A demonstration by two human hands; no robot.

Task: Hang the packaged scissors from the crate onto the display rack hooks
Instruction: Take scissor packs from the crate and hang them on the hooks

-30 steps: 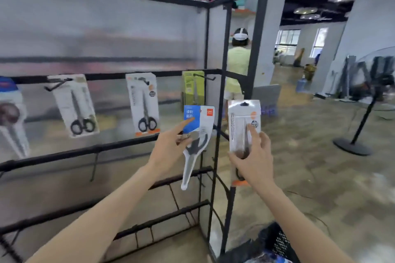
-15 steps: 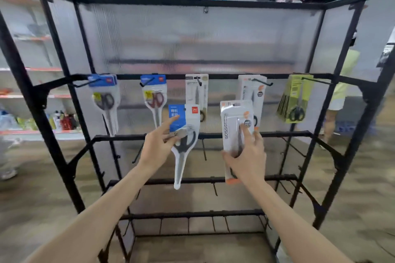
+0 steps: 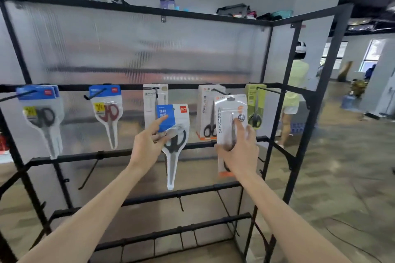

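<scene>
Gripping a blue-carded scissors pack (image 3: 173,134), the left hand (image 3: 147,147) is raised before the display rack (image 3: 136,9); a white scissors pack (image 3: 229,132) is pinched by the right hand (image 3: 240,151); behind them, five scissors packs are hung along the upper bar (image 3: 132,87).

Two scissor packs held up at the black display rack (image 3: 136,86), five packs on its top-rail hooks.
Blue-card pack (image 3: 174,134) with dark-handled scissors, upright, tip down, pinched in left hand (image 3: 147,147). White "SCISSORS" pack (image 3: 229,126), orange base, upright, gripped in right hand (image 3: 240,151). Hanging left to right: blue pack (image 3: 40,113), blue pack with red handles (image 3: 108,111), white pack (image 3: 152,102), white-orange pack (image 3: 206,113), green pack (image 3: 255,107).
</scene>
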